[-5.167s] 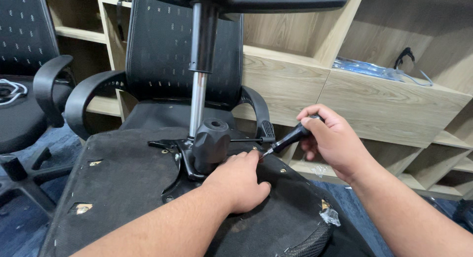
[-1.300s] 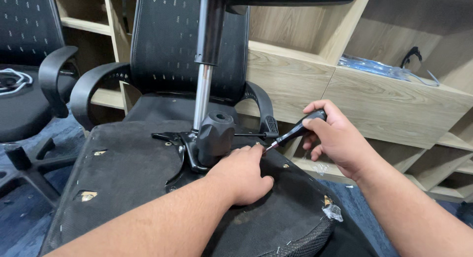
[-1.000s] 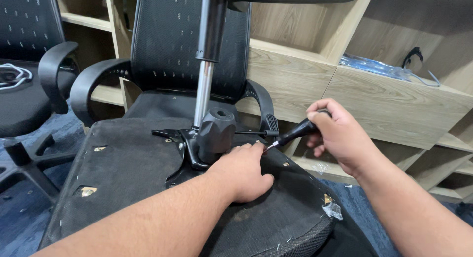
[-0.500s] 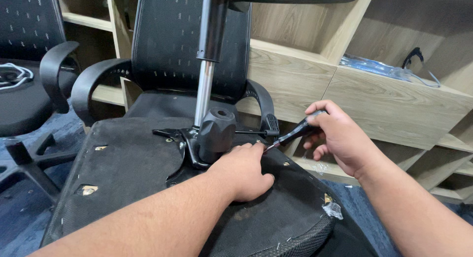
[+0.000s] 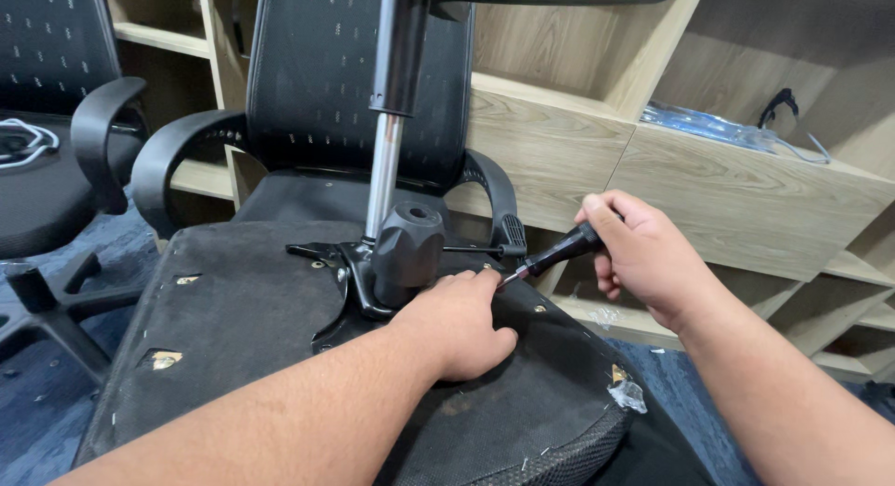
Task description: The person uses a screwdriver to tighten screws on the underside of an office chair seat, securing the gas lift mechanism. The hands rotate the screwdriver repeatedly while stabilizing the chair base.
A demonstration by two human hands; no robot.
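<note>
Head view: your right hand (image 5: 643, 258) grips the screwdriver (image 5: 552, 258), shaft slanting down-left to the screw beside your flat left hand (image 5: 457, 323).

screwdriver (image 5: 557, 255) tip hidden behind left hand (image 5: 459, 324), gas cylinder (image 5: 395, 76) top cropped

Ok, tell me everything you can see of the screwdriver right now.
The screwdriver has a glossy black handle that narrows to a short bright metal shaft. It slants down to the left. The right hand wraps the upper handle, thumb laid along it. The tip meets the underside of the upturned black chair seat, just right of the metal mounting plate, beside the left hand fingertips. The bit type is too small to tell.
</note>
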